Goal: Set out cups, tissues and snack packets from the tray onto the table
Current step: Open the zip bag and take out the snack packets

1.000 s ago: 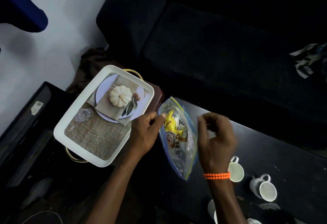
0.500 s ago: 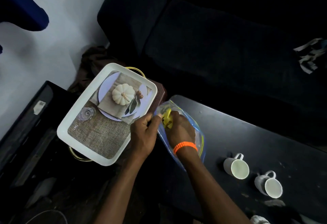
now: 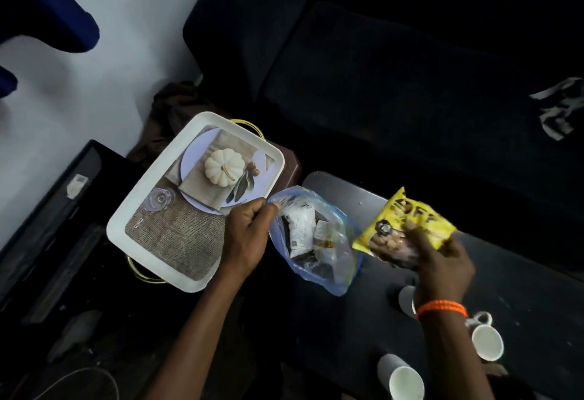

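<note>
I count three cups on the dark table (image 3: 363,330): cup one (image 3: 405,382), cup two (image 3: 486,342), and cup three (image 3: 407,301), partly hidden behind a wrist. One yellow snack packet (image 3: 404,226). One clear zip bag (image 3: 316,238) with several small packets inside, number unclear. One white tray (image 3: 189,197).

Both forearms are bare, with no sleeves showing, the left hand (image 3: 245,238) wears nothing, and the right hand (image 3: 442,268) has a beaded orange bracelet (image 3: 441,308), wound in two strands, at its wrist.
</note>
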A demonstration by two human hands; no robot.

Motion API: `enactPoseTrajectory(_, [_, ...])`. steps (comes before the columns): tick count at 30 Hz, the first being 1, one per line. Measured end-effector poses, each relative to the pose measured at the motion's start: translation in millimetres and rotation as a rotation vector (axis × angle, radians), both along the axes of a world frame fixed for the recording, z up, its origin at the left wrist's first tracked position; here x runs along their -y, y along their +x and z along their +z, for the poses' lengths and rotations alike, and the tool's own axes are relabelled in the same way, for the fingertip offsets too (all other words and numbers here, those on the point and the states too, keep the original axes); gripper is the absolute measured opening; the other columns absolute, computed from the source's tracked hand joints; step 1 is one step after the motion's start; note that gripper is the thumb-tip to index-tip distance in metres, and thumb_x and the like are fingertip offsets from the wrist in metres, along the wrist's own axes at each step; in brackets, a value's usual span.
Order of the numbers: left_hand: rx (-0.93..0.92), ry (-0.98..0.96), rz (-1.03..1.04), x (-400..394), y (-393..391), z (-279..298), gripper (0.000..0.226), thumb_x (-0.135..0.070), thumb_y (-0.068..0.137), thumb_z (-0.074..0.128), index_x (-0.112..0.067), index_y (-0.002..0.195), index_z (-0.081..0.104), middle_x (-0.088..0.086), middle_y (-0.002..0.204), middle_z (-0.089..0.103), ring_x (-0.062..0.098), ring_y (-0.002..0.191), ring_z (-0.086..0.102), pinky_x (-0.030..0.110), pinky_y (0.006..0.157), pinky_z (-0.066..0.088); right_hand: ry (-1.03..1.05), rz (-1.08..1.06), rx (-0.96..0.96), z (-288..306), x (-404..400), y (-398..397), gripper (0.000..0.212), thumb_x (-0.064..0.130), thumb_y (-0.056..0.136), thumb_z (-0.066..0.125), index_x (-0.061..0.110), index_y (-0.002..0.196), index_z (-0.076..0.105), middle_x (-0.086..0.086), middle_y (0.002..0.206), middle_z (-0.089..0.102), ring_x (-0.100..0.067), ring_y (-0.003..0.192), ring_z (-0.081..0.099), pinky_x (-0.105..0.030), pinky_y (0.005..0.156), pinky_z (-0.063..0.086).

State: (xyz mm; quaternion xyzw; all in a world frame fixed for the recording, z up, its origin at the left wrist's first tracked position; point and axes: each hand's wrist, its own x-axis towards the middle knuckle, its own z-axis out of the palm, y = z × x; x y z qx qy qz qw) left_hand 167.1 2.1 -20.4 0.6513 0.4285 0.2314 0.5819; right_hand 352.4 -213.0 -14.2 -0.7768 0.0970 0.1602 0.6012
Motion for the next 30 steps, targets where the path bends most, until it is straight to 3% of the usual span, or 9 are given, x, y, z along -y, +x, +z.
enactPoseTrajectory(5, [0.007,-0.029,-0.047,12,9,4,0.045,-0.035,0.089,0.058,-0.031,0.051,0.033,-0.013,0.046,0.026,0.001,0.046,0.024,0.026,0.054,0.033,-0.459,0.066,-0.114,-38,-1,-5,0.067,0.031,0.08,0.086,0.004,0.135,0.057,-0.018,0.128,0.067,-0.033,0.114,0.067,-0.039,0.097,0.05])
enactPoseTrajectory(9, [0.01,-0.027,-0.035,18,14,1,0.053,-0.019,0.095,0.062,-0.029,0.053,0.031,-0.014,0.048,0.025,0.0,0.046,0.025,0.02,0.048,0.026,-0.174,0.068,0.229,13,-20,-18,0.031,0.022,0.087,0.08,0.018,0.115,0.069,-0.007,0.101,0.075,-0.018,0.091,0.073,-0.036,0.086,0.06])
enactPoseTrajectory(13, [-0.008,-0.044,-0.006,22,18,-1,0.046,-0.029,0.09,0.063,-0.026,0.058,0.03,-0.013,0.054,0.023,0.004,0.051,0.023,0.027,0.048,0.023,-0.024,0.633,0.393,52,-62,-44,0.013,0.019,0.087,0.075,0.024,0.099,0.076,0.002,0.086,0.079,-0.009,0.076,0.075,-0.021,0.073,0.059])
enactPoseTrajectory(15, [-0.028,-0.049,-0.004,23,19,0,0.042,-0.037,0.086,0.061,-0.025,0.058,0.032,-0.01,0.055,0.025,0.006,0.052,0.024,0.028,0.047,0.023,-0.32,0.96,0.415,40,-93,-54,0.019,0.013,0.088,0.069,0.021,0.103,0.076,0.0,0.092,0.079,-0.004,0.074,0.071,-0.016,0.071,0.055])
enactPoseTrajectory(17, [-0.051,-0.041,-0.001,24,19,0,0.04,-0.04,0.084,0.059,-0.025,0.058,0.032,-0.01,0.055,0.026,0.006,0.053,0.025,0.028,0.048,0.024,-0.716,1.206,0.374,9,-119,-61,0.03,0.009,0.091,0.059,0.012,0.119,0.068,-0.014,0.112,0.073,-0.022,0.098,0.07,-0.028,0.087,0.053])
enactPoseTrajectory(20, [-0.053,-0.012,-0.017,27,21,-2,0.042,-0.032,0.086,0.061,-0.025,0.057,0.032,-0.013,0.052,0.027,0.002,0.051,0.025,0.022,0.046,0.024,-1.296,1.404,0.404,-36,-132,-67,0.044,0.022,0.096,0.049,0.003,0.135,0.053,-0.021,0.136,0.058,-0.038,0.128,0.053,-0.045,0.108,0.037])
enactPoseTrajectory(22, [-0.043,-0.022,-0.026,30,22,-5,0.043,-0.026,0.087,0.061,-0.025,0.055,0.032,-0.013,0.052,0.027,0.002,0.051,0.026,0.021,0.046,0.025,-1.445,1.438,0.429,-53,-128,-67,0.047,0.032,0.098,0.049,0.006,0.137,0.052,-0.017,0.137,0.059,-0.034,0.129,0.055,-0.042,0.107,0.037])
enactPoseTrajectory(26, [-0.055,-0.039,-0.012,35,22,-9,0.046,-0.024,0.088,0.061,-0.028,0.052,0.033,-0.014,0.048,0.028,0.0,0.049,0.027,0.019,0.046,0.024,-1.323,1.413,0.477,-53,-111,-71,0.03,0.024,0.101,0.051,0.01,0.126,0.055,-0.011,0.123,0.067,-0.029,0.114,0.066,-0.035,0.092,0.048])
enactPoseTrajectory(30, [-0.051,-0.027,0.056,30,23,-11,0.042,-0.022,0.086,0.059,-0.025,0.054,0.032,-0.014,0.049,0.028,0.0,0.049,0.025,0.022,0.046,0.025,-0.963,1.383,0.135,-4,-93,-78,0.013,0.021,0.095,0.057,0.012,0.104,0.054,-0.02,0.13,0.062,-0.033,0.121,0.059,-0.036,0.095,0.045])
